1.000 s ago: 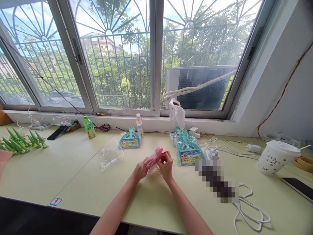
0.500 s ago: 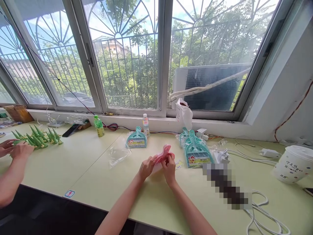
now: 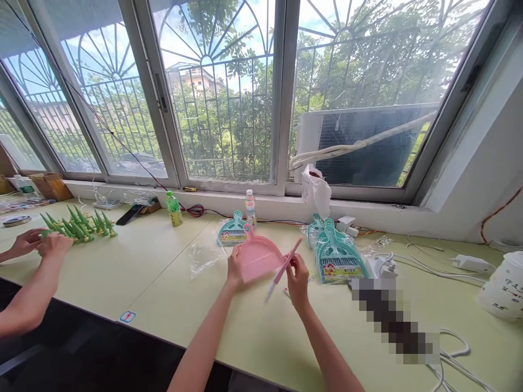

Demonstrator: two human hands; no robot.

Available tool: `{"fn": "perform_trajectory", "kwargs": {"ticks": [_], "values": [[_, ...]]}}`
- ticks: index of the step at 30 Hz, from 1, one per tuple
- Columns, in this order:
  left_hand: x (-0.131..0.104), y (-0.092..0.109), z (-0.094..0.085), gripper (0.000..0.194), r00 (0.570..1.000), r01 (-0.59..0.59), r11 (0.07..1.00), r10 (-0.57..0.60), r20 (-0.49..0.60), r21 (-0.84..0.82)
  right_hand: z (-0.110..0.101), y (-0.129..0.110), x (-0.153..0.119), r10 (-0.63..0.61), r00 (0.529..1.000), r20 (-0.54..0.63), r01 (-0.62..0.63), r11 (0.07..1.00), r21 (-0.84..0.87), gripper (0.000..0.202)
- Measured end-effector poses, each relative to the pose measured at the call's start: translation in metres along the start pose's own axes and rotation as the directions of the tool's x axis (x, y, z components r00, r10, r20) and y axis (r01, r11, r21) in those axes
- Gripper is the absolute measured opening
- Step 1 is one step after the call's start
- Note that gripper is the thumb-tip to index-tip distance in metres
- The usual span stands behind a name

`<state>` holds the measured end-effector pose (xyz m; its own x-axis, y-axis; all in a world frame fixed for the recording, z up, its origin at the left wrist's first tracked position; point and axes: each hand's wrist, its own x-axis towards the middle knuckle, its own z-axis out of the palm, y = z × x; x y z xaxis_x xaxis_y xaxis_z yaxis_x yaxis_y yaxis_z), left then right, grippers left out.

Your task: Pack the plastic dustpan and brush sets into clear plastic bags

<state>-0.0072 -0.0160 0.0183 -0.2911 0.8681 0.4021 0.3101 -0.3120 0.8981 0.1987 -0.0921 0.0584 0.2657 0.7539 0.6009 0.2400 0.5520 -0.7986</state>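
Note:
My left hand (image 3: 234,268) grips a pink dustpan (image 3: 261,257) by its left side, the handle pointing toward the window. In my right hand (image 3: 298,277) is a small pink brush (image 3: 284,267), seen edge-on, with pale bristles angled down toward the table. The brush is close to the dustpan's right edge; I cannot tell if they touch. Right of my hands lie green dustpan-and-brush sets (image 3: 339,253) in clear wrap with printed labels. Another wrapped green set (image 3: 232,230) lies behind the pink dustpan. A clear plastic wrapper (image 3: 207,256) rests to the left.
At the left, another person's hands (image 3: 51,245) handle green pointed pieces (image 3: 81,223). A green bottle (image 3: 174,209) and a clear bottle (image 3: 250,207) stand near the sill. Rightward are white cables (image 3: 453,354), a blurred dark object (image 3: 392,321) and a white cup (image 3: 504,288).
The pink dustpan and brush, held together before, are now apart, one in each hand. My right hand has moved right with the brush. The view has shifted slightly left.

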Motion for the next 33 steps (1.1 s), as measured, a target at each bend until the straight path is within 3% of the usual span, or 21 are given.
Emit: {"fn": "perform_trajectory", "kwargs": {"ticks": [1, 3, 6, 9, 12, 15, 24, 33], "values": [[0.000, -0.003, 0.001, 0.034, 0.996, 0.029, 0.998, -0.033, 0.082, 0.050, -0.011, 0.003, 0.007, 0.039, 0.993, 0.109, -0.036, 0.999, -0.023, 0.027], [-0.001, -0.006, 0.003, 0.033, 0.967, 0.048, 0.977, -0.097, 0.237, 0.206, -0.034, 0.009, 0.020, 0.127, 0.937, 0.326, -0.096, 0.989, -0.109, 0.030], [-0.003, -0.005, 0.001, 0.036, 0.927, 0.014, 0.900, -0.176, 0.332, 0.436, -0.061, 0.018, 0.030, 0.244, 0.923, 0.298, -0.085, 0.883, -0.461, 0.031], [-0.004, -0.003, -0.003, 0.037, 0.935, -0.045, 0.812, -0.171, 0.311, 0.582, -0.065, 0.025, 0.026, 0.418, 0.869, 0.265, -0.076, 0.642, -0.763, 0.032], [-0.003, -0.003, -0.006, 0.034, 0.943, -0.086, 0.751, -0.152, 0.297, 0.655, -0.052, 0.031, 0.017, 0.519, 0.820, 0.242, -0.040, 0.473, -0.880, 0.031], [-0.003, -0.004, -0.006, 0.032, 0.943, -0.095, 0.746, -0.144, 0.299, 0.659, -0.039, 0.035, 0.010, 0.543, 0.808, 0.227, -0.006, 0.393, -0.919, 0.035], [-0.004, -0.009, -0.006, 0.026, 0.936, -0.106, 0.768, -0.137, 0.324, 0.632, -0.034, 0.045, 0.007, 0.519, 0.835, 0.179, -0.059, 0.409, -0.911, 0.041], [-0.001, -0.012, -0.005, 0.039, 0.955, -0.118, 0.732, -0.100, 0.278, 0.671, -0.037, 0.051, 0.009, 0.446, 0.888, 0.109, -0.103, 0.424, -0.900, 0.029]]}}
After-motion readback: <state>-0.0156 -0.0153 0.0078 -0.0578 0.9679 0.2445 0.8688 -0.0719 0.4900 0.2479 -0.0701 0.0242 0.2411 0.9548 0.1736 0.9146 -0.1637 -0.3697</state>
